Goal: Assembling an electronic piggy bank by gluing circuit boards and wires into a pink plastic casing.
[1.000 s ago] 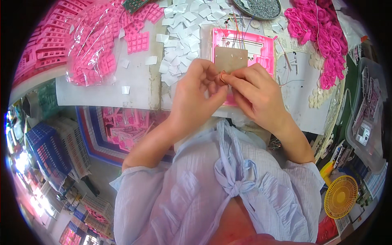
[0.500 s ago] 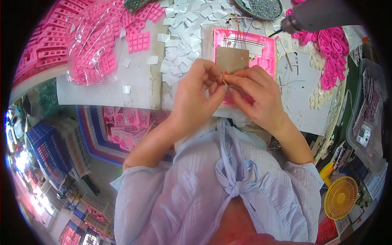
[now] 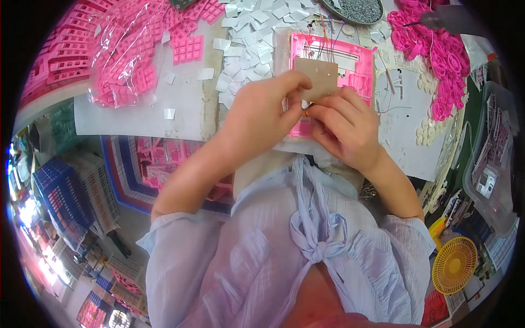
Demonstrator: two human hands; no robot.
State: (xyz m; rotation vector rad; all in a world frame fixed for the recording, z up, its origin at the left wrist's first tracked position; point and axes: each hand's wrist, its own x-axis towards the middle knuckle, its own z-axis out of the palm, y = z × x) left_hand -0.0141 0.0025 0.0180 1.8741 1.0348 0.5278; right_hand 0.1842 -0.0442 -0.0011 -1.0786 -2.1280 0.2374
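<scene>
Both hands meet over the near edge of a pink plastic housing. A flat brown board lies in the housing, with thin coloured wires rising behind it. My right hand pinches a small orange-brown piece between thumb and fingertips. Close against it, my left hand is curled, its thumb and fingers bent toward the same spot. A tiny white bit shows between the two hands. Whatever sits inside the left fingers is mostly hidden.
White square stickers lie spread left of the housing. Pink keypads in a clear bag sit farther left. A dish of screws, a dark-tipped power driver and magenta straps are at the far right. A blue-rimmed basket stands below the table.
The left hand has shifted slightly left and its index finger has lifted away from the right fingertips. The right hand keeps its pinch. The driver has swung up and right, away from the housing.
</scene>
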